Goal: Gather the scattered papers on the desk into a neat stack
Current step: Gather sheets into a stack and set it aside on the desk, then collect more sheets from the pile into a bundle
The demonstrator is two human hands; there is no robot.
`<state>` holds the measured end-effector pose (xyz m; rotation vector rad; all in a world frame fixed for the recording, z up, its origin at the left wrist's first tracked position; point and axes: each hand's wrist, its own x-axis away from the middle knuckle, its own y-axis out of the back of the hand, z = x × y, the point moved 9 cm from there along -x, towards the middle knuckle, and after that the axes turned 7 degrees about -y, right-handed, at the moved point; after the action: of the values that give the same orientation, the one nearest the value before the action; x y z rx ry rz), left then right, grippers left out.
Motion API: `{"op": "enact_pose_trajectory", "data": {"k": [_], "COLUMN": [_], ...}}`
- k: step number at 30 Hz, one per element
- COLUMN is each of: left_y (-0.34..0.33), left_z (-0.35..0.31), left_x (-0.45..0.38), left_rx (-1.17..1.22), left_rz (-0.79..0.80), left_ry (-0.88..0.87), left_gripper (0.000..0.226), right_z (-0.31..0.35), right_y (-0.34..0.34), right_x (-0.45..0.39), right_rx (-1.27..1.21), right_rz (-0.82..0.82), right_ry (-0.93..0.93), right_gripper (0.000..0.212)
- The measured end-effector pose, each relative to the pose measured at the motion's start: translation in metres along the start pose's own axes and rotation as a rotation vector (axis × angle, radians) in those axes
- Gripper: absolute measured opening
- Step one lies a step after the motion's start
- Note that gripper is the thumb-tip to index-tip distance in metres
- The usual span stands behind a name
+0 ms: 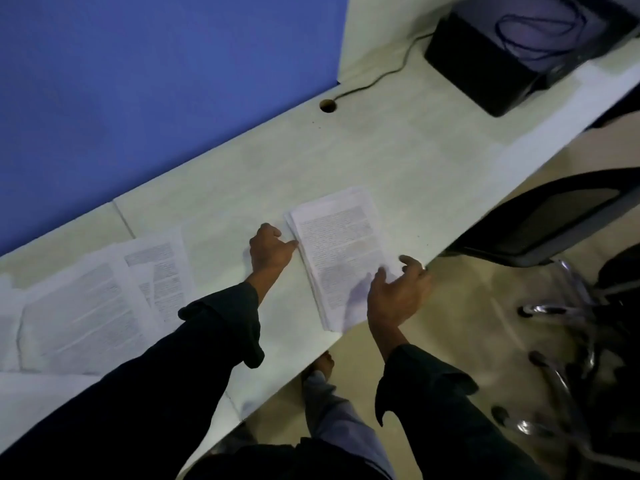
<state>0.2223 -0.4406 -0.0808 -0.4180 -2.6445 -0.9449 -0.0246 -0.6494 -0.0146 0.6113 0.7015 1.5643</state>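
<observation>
Your left hand [270, 252], fingers loosely curled and holding nothing, touches the stack [341, 251]; the loose papers [100, 303] lie to its left, nearest it. Right hand [398, 292] spread, empty.

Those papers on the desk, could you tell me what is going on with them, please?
A person is gathering printed papers on a pale desk. A stack lies near the desk's front edge. The left hand touches the stack's left edge with a fingertip, and the right hand hovers open at its near right corner. Loose sheets still lie overlapping to the left, not yet collected. A black box sits at the far right, and a chair stands beside the desk.
</observation>
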Motion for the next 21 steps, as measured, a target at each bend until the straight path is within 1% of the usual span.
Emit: {"op": "enact_pose_trajectory", "data": {"k": [1, 3, 6, 8, 10, 12, 14, 15, 17, 19, 21], "left_y": [0.013, 0.047, 0.122, 0.18, 0.24, 0.291, 0.32, 0.338, 0.362, 0.377, 0.392], "left_z": [0.013, 0.048, 0.113, 0.161, 0.208, 0.253, 0.282, 0.3, 0.331, 0.361, 0.384], "left_x": [0.002, 0.008, 0.029, 0.053, 0.082, 0.107, 0.12, 0.131, 0.149, 0.161, 0.166], "left_rx": [0.036, 0.116, 0.117, 0.023, -0.032, -0.066, -0.137, -0.182, -0.266, -0.284, -0.312], "left_rz": [-0.012, -0.054, -0.182, -0.295, -0.448, -0.53, -0.518, -0.515, -0.486, -0.43, -0.36], "left_ry": [0.023, 0.083, 0.145, 0.164, 0.183, 0.274, 0.406, 0.503, 0.674, 0.736, 0.716], "left_gripper": [0.042, 0.034, 0.031, 0.03, 0.031, 0.038, 0.05, 0.058, 0.086, 0.116, 0.131], "right_z": [0.019, 0.059, 0.108, 0.127, 0.137, 0.139, 0.136, 0.139, 0.142, 0.142, 0.14], "right_y": [-0.019, -0.066, -0.13, -0.163, -0.187, -0.203, -0.206, -0.207, -0.206, -0.205, -0.205], "right_x": [0.012, 0.049, 0.133, 0.196, 0.257, 0.308, 0.331, 0.348, 0.37, 0.387, 0.4], "right_rx": [-0.06, -0.114, -0.087, -0.028, 0.095, 0.295, 0.494, 0.557, 0.605, 0.631, 0.686], "right_rz": [0.125, 0.425, 0.786, 0.935, 1.021, 1.054, 0.976, 0.927, 0.825, 0.731, 0.662], "right_ry": [0.077, 0.161, 0.195, 0.236, 0.299, 0.328, 0.314, 0.326, 0.338, 0.349, 0.362], "right_gripper": [0.037, 0.027, 0.023, 0.025, 0.04, 0.07, 0.102, 0.115, 0.137, 0.156, 0.165]}}
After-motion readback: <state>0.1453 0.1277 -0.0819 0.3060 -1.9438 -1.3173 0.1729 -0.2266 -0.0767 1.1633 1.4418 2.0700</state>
